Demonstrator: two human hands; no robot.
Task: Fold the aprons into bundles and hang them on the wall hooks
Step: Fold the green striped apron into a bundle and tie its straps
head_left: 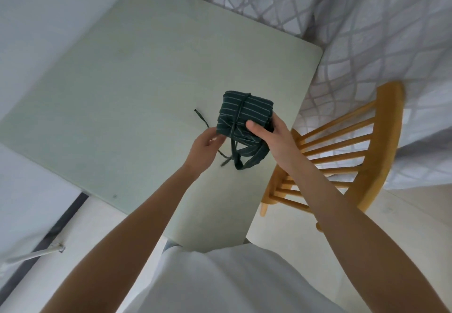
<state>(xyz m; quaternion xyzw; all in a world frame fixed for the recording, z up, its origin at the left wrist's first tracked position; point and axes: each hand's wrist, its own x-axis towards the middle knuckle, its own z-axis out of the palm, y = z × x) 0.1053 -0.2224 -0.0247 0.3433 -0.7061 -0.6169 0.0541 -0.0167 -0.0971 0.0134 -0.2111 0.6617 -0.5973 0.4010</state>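
At centre frame of the head view, just right of the middle, a dark green striped apron bundle (241,117) is held above the pale table (117,107), near its right edge. The right hand (269,133) grips the bundle's lower right corner, thumb curled over the top face and fingers underneath. The left hand (205,145) pinches a thin tie string (201,118) at the bundle's lower left; the string's free end trails toward upper left. One turn of string already crosses the bundle. The step in hand appears to be securing the tie: judged good practice is to keep the right-hand clamp firm so the folds do not spring, draw the string taut along the existing wrap, and leave the neck loop (252,157) free for the hook. The bundle's long axis runs from lower left to upper right of frame; the loop end points toward the lower edge. A wooden chair (362,146) stands at right. No wall hooks are visible.
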